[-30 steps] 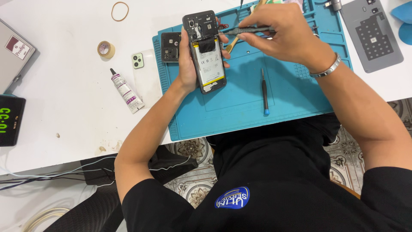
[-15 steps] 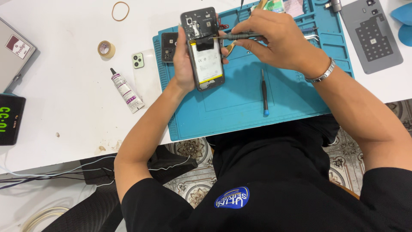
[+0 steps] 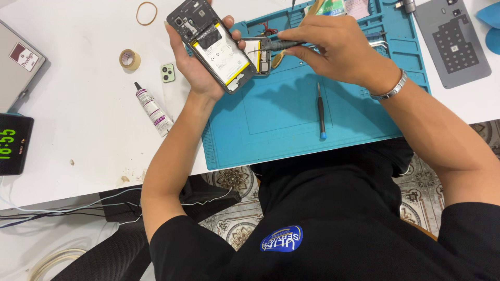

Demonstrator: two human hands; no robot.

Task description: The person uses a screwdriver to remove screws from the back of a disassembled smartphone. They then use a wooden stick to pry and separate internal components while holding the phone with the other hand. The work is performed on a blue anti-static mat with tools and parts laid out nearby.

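An opened phone (image 3: 216, 44) with its back cover off is held up above the left end of the blue mat (image 3: 291, 119). Its white and yellow battery can be seen. The phone is tilted, with the camera end pointing up and away. It is gripped by the left hand (image 3: 200, 65), whose fingers are wrapped around its edges from below.

A dark thin tool (image 3: 276, 45) is pinched in the fingers of the right hand (image 3: 338, 49). Its tip is pointed at the right side of the phone, very near the edge. Whether the tip touches the phone cannot be told.

The step in hand seems to be work on the inside of the phone with the tool. A steady hold and a small, careful push of the tip would be called for next.

The left arm is raised from the elbow. The right arm is bent across the mat, and a metal bracelet (image 3: 390, 88) is worn on its wrist.

A blue-tipped screwdriver (image 3: 321, 112) is lying on the mat. A small glue tube (image 3: 152, 108) and a roll of tape (image 3: 129, 59) are lying on the white table (image 3: 78, 135).
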